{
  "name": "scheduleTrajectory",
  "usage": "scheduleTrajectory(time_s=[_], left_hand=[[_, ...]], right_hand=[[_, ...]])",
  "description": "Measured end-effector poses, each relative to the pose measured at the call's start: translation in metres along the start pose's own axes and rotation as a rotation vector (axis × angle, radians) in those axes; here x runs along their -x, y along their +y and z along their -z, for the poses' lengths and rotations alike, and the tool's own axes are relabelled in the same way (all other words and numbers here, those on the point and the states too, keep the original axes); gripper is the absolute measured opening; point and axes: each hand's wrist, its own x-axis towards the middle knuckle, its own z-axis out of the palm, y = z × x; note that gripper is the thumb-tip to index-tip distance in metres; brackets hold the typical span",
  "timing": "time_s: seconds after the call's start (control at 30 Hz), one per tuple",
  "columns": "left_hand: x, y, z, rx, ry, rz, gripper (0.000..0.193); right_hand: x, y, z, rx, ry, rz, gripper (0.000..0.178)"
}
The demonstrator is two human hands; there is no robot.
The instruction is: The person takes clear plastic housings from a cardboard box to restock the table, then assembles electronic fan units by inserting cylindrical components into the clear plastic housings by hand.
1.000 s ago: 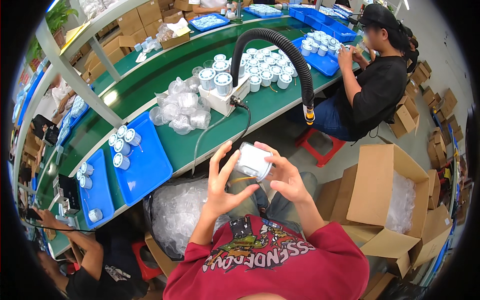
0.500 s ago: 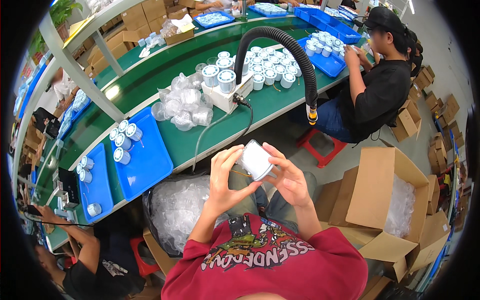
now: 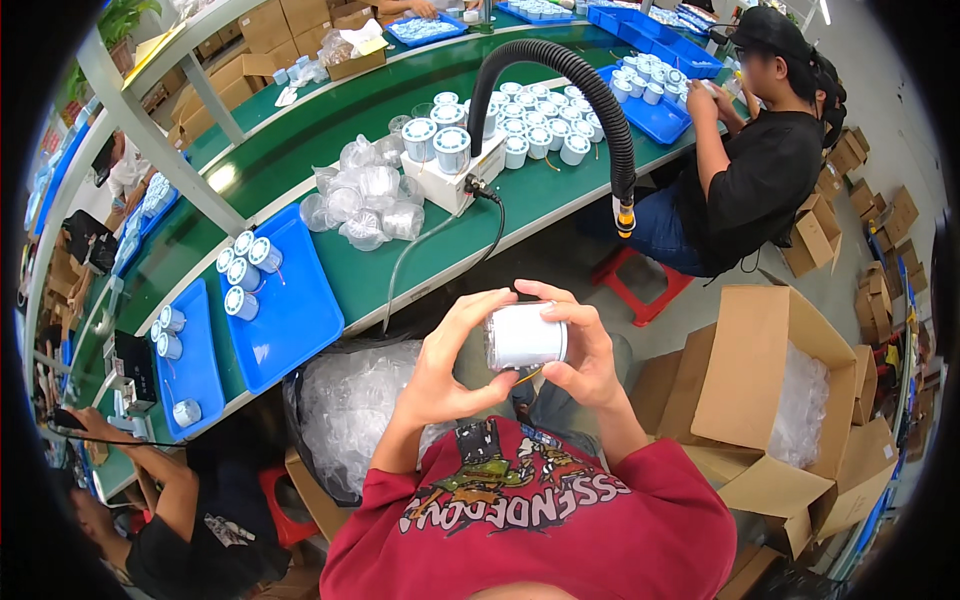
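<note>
Head view: left hand (image 3: 447, 362) and right hand (image 3: 592, 365) grip a white cylindrical unit (image 3: 530, 336) at frame centre, clear plastic cover (image 3: 492, 342) seemingly on, while blue-topped white cylinders (image 3: 538, 136), upper centre, appear uncovered.

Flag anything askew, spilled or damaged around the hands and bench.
Nothing looks spilled or plainly damaged. Clear plastic cups lie jumbled on the green bench, tipped at differing angles, untidy beside the upright cylinders. The white cylinder between left hand and right hand shows no obvious dent.
</note>
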Motion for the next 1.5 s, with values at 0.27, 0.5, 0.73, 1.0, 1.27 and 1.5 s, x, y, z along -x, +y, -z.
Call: scheduleTrajectory(time_s=[0.27,0.5,0.73,1.0,1.27,1.5], left_hand=[[-0.001,-0.006,-0.007,-0.274,0.128,-0.182,0.066],[0.005,-0.012,-0.002,-0.169,0.177,-0.118,0.065],[0.004,-0.011,-0.001,-0.203,0.184,-0.166,0.064],[0.011,-0.015,-0.001,-0.107,0.208,-0.070,0.061],[0.093,-0.016,0.054,-0.092,0.357,0.610,0.056],[0.346,0.054,0.118,-0.327,0.466,1.875,0.049]], right_hand=[[-0.023,-0.014,-0.024,0.362,0.189,-0.080,0.048],[-0.025,-0.005,-0.013,0.020,0.193,-0.109,0.048],[-0.018,-0.002,-0.013,0.104,0.127,-0.067,0.054],[-0.018,0.010,0.003,0.116,-0.021,-0.157,0.068],[0.019,0.081,-0.026,0.166,0.153,-0.265,0.051],[0.096,0.135,-0.126,0.194,-0.146,-0.416,0.049]])
